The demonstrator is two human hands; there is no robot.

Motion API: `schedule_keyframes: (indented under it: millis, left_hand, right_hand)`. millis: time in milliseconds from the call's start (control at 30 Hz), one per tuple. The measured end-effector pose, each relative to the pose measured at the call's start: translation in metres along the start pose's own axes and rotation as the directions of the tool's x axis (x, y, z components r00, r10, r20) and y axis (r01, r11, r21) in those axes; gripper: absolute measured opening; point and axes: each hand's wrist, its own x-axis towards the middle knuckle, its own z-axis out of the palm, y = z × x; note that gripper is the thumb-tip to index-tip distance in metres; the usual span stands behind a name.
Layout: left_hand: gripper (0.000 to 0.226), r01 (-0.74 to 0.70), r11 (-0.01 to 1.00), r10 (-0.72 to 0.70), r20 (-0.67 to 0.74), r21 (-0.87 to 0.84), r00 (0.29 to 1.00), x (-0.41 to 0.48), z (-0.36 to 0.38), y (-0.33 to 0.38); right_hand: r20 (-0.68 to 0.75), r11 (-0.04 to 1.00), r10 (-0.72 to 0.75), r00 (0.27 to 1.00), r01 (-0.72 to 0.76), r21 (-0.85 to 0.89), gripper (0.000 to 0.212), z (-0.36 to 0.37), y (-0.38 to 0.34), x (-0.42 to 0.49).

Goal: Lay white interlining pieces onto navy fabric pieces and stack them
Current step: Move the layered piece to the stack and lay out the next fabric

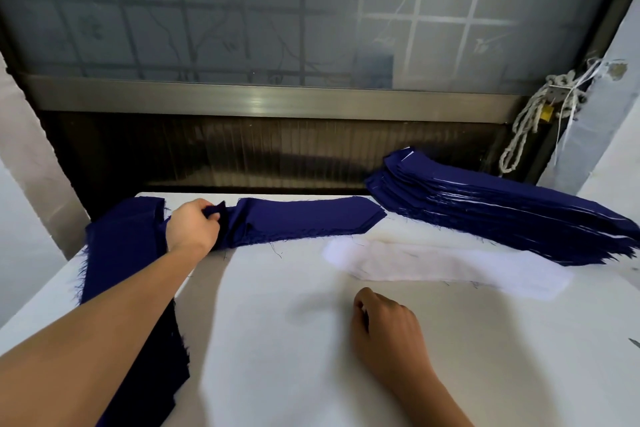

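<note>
The one view comes from a camera worn on the person's head, looking forward and down across the white bench (311, 367) toward the frosted window (242, 10) behind it. It sits close in: both forearms enter from the bottom of the frame, the right hand (388, 333) lies just beneath the lens, and the left hand (192, 227) has its grip on a navy piece (304, 218) at the far edge. The wide lens reaches the navy stack (502, 204) at the right and the rope (526, 128) by the window frame.
</note>
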Motion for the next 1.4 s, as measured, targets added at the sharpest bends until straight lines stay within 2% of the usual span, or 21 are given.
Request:
schedule_keyframes:
  millis: [67, 200, 367, 433, 533, 600, 700, 767, 833, 900, 1000, 1067, 1133, 1167, 1233, 1267, 1300, 1333, 1400]
  left_hand:
    - [0.012, -0.016, 1.0, 0.018, -0.061, 0.025, 0.998, -0.002, -0.004, -0.001]
    - [0.02, -0.086, 0.994, 0.093, -0.117, 0.068, 0.989, -0.01, -0.009, 0.002]
    - [0.019, -0.144, 0.989, 0.142, -0.132, -0.012, 0.981, -0.032, -0.008, 0.022]
    - [0.016, -0.156, 0.984, 0.147, -0.097, -0.091, 0.984, -0.051, -0.005, 0.032]
    - [0.019, -0.165, 0.916, 0.188, 0.027, -0.367, 0.982, -0.09, 0.001, 0.047]
    - [0.024, -0.115, 0.848, 0.205, 0.121, -0.518, 0.971, -0.112, 0.009, 0.053]
    - [0.02, -0.033, 0.786, 0.206, 0.21, -0.618, 0.956, -0.134, 0.015, 0.06]
    - [0.013, 0.104, 0.695, 0.167, 0.3, -0.712, 0.939, -0.144, 0.017, 0.062]
    - [0.011, 0.292, 0.586, 0.125, 0.44, -0.756, 0.889, -0.152, 0.017, 0.06]
    - [0.002, 0.409, 0.565, 0.107, 0.556, -0.716, 0.824, -0.152, 0.014, 0.055]
    - [0.01, 0.439, 0.535, 0.277, 0.641, -0.722, 0.716, -0.149, 0.004, 0.046]
    - [0.009, 0.402, 0.602, 0.419, 0.701, -0.69, 0.577, -0.152, -0.002, 0.044]
    - [0.012, 0.333, 0.69, 0.504, 0.757, -0.643, 0.416, -0.154, -0.007, 0.042]
    - [0.012, 0.333, 0.694, 0.541, 0.767, -0.639, 0.344, -0.153, -0.008, 0.04]
    - [0.012, 0.426, 0.633, 0.621, 0.752, -0.647, 0.221, -0.15, -0.011, 0.036]
    - [0.013, 0.498, 0.579, 0.656, 0.731, -0.646, 0.187, -0.149, -0.014, 0.036]
    - [0.015, 0.56, 0.517, 0.683, 0.706, -0.647, 0.186, -0.148, -0.016, 0.035]
    - [0.017, 0.606, 0.452, 0.694, 0.685, -0.655, 0.223, -0.147, -0.017, 0.035]
    - [0.028, 0.669, 0.305, 0.635, 0.668, -0.678, 0.388, -0.145, -0.019, 0.034]
  right_hand:
    - [-0.002, 1.0, 0.001, 1.0, -0.001, 0.0, 0.007, 0.0, 0.0, 0.0]
    - [-0.002, 1.0, 0.001, 1.0, -0.001, 0.0, 0.007, 0.001, 0.001, 0.001]
    - [-0.004, 1.0, 0.003, 1.0, -0.003, -0.008, 0.008, 0.0, 0.0, 0.001]
    - [-0.001, 1.0, 0.004, 1.0, -0.004, -0.01, 0.008, 0.0, 0.0, 0.001]
    - [-0.01, 1.0, 0.013, 1.0, -0.013, -0.009, 0.007, 0.0, -0.001, 0.001]
    - [-0.02, 1.0, 0.009, 1.0, -0.009, -0.006, 0.007, 0.001, -0.001, 0.001]
    - [-0.026, 1.0, 0.012, 1.0, -0.012, -0.007, 0.007, 0.001, -0.001, 0.0]
    - [-0.061, 1.0, 0.004, 0.998, -0.004, -0.001, 0.005, 0.0, -0.002, 0.0]
    - [-0.117, 0.999, -0.027, 0.993, 0.029, 0.018, 0.012, -0.001, -0.003, -0.001]
    - [-0.192, 0.992, -0.11, 0.975, 0.119, 0.04, 0.033, -0.003, -0.004, -0.002]
    - [-0.241, 0.957, -0.274, 0.931, 0.289, 0.026, 0.059, -0.004, -0.002, -0.002]
    - [-0.189, 0.933, -0.35, 0.917, 0.359, 0.014, 0.07, -0.003, 0.0, -0.001]
    - [-0.128, 0.913, -0.406, 0.905, 0.407, -0.015, 0.067, -0.002, 0.001, 0.001]
    - [-0.106, 0.907, -0.42, 0.901, 0.42, -0.024, 0.062, -0.001, 0.002, 0.001]
    - [-0.106, 0.898, -0.438, 0.893, 0.439, -0.016, 0.041, 0.0, 0.003, 0.002]
    - [-0.122, 0.894, -0.446, 0.887, 0.447, -0.015, 0.03, 0.001, 0.004, 0.002]
    - [-0.14, 0.891, -0.452, 0.881, 0.454, -0.019, 0.022, 0.002, 0.005, 0.003]
    - [-0.163, 0.889, -0.455, 0.875, 0.457, -0.03, 0.018, 0.004, 0.006, 0.003]
    - [-0.211, 0.893, -0.448, 0.869, 0.446, -0.062, 0.022, 0.008, 0.007, 0.004]
